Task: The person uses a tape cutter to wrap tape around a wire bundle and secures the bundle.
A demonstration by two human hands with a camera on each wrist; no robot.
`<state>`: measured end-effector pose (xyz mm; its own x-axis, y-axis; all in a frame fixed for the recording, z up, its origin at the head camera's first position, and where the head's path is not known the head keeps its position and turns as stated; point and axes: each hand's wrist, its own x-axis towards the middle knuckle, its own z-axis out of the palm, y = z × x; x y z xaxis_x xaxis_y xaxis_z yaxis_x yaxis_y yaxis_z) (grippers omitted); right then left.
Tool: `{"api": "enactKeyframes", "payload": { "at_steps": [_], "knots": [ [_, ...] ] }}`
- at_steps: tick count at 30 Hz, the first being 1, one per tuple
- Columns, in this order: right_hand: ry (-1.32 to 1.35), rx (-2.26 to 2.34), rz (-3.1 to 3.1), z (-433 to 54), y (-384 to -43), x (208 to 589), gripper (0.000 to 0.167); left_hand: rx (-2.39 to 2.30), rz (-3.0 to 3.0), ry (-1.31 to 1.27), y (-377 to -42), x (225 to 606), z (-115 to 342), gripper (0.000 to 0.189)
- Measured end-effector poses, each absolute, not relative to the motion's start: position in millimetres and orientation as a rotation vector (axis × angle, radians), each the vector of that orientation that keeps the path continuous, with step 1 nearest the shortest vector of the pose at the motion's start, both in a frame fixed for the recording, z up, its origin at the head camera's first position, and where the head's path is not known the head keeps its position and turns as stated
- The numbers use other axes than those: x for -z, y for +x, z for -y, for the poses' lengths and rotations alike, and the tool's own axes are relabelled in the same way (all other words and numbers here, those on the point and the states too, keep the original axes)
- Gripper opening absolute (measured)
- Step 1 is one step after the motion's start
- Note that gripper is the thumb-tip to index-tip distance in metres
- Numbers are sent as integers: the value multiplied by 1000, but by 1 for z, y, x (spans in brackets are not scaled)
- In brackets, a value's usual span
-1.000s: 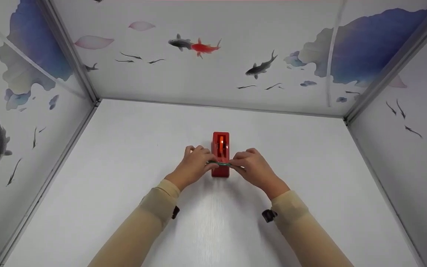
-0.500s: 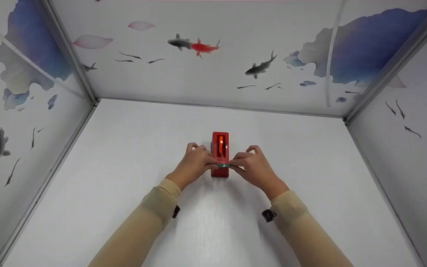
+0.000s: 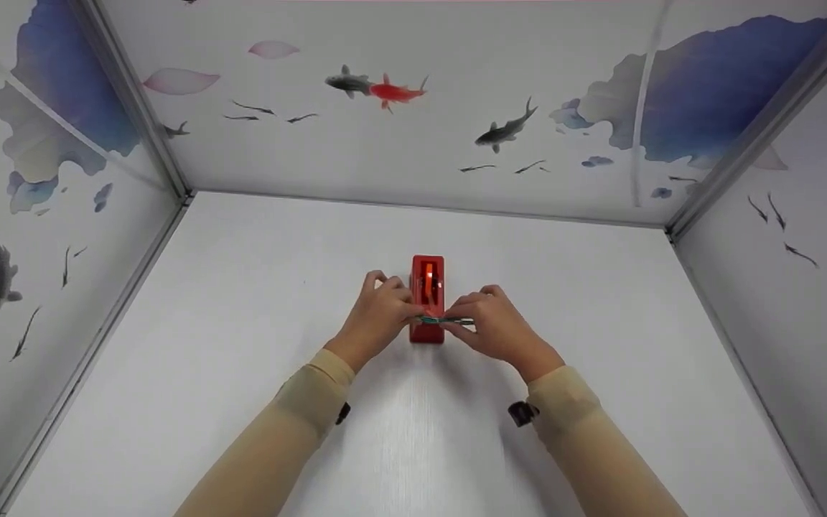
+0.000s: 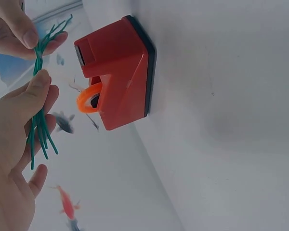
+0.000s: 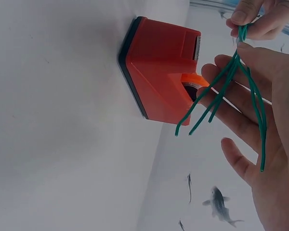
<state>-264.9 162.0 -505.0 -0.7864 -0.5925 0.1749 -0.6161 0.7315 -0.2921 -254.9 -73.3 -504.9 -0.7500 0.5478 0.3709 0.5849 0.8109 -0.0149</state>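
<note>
Both hands hold one bundle of thin green wires [image 5: 225, 91] just above the near end of a red tape dispenser [image 3: 426, 333]. My left hand [image 3: 379, 314] pinches the bundle between thumb and fingertips, with loose wire ends [image 4: 40, 132] fanning out along its fingers in the left wrist view. My right hand [image 3: 494, 324] pinches it close by, thumb against fingers, and more ends spread across its palm. Where the two hands meet, a small clear shiny patch shows on the bundle's middle. An orange tape roll [image 4: 88, 98] sits in the dispenser, below the serrated cutter [image 5: 197, 48].
The dispenser stands on a white tabletop [image 3: 298, 251], its dark base [image 4: 151, 67] against the surface. White panels [image 3: 413, 143] printed with fish and blue leaves wall in the back and both sides.
The hands stay over the dispenser and shift slightly against each other at the bundle. Green wire now shows between the right thumb and fingers, and the left fingers have lifted a little.
</note>
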Motion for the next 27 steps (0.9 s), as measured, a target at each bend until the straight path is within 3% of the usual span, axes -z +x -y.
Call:
{"api": "enactKeyframes", "payload": {
  "at_steps": [20,27],
  "knots": [
    [877,-611,2898,-154,-263,505,7,41,2494,-796,-251,508,72,24],
    [799,-789,3032,-155,-263,507,11,102,2430,-785,-248,514,72,21]
  ]
}}
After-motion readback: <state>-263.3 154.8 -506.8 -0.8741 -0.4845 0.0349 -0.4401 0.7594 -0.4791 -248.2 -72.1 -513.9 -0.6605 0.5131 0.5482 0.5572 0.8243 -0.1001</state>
